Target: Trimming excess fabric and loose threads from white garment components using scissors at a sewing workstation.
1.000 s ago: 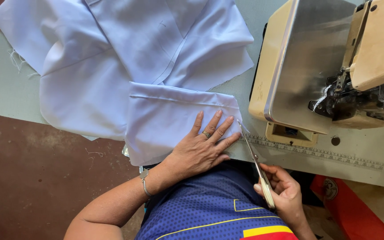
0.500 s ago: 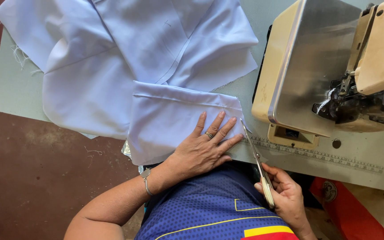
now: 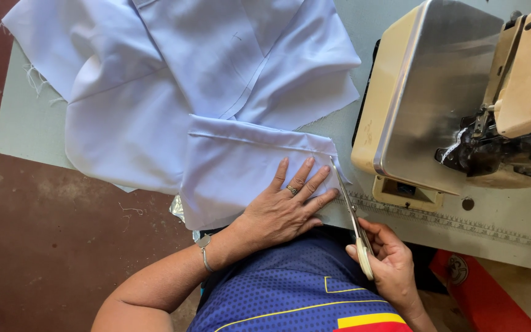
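Left hand (image 3: pixel 284 212) flat on the folded pale blue cloth (image 3: pixel 241 169), fingers spread, pinning it at the near table (image 3: pixel 26 123) edge. Right hand (image 3: pixel 385 264) wrapped around the scissors (image 3: pixel 351 215) handle; blades lie along the cloth's right edge, whether parted is unclear. Sewing machine (image 3: pixel 437 98) just right of the cloth.

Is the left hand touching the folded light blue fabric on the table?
Touching. The head view shows the left hand lying flat on the folded light blue fabric, its fingers spread and pressed on the cloth with no gap visible.
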